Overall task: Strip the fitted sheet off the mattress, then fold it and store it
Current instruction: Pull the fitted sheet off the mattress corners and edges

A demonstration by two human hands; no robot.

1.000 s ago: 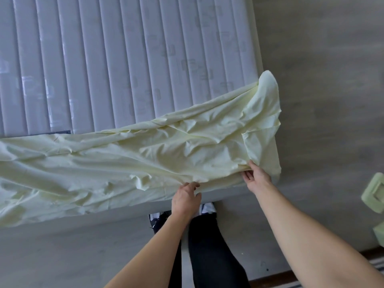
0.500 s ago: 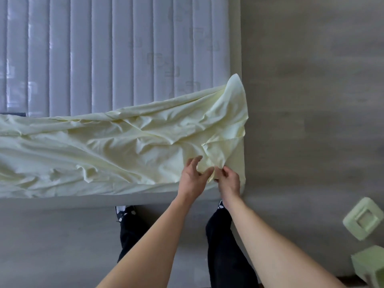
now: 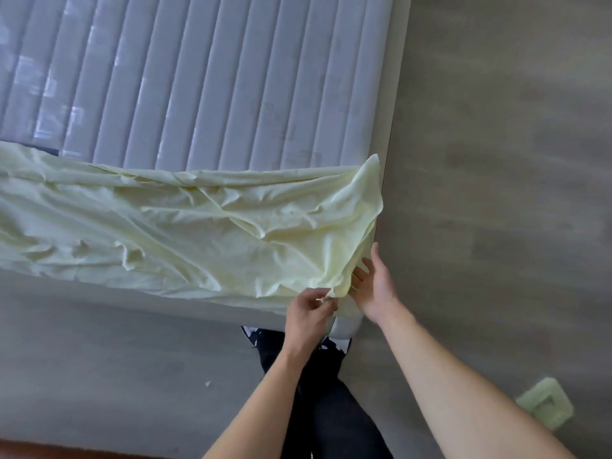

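Head view: the pale yellow sheet (image 3: pixel 185 233) lies crumpled across the mattress (image 3: pixel 212 81) near edge, bunched toward 4 o'clock at the corner. The left hand (image 3: pixel 309 314) pinches its hem between curled fingers. The right hand (image 3: pixel 376 286), at the sheet's 3 o'clock, has fingers spread, tips tucked under the fabric.

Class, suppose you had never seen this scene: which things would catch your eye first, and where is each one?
First, the crumpled pale yellow sheet, bunched in a band across the near end of the ribbed grey mattress. Next, the two hands at the sheet's near right corner: the left hand pinches the edge, and the right hand has its fingers against the cloth beside it. Last, a small pale green box on the floor at lower right.
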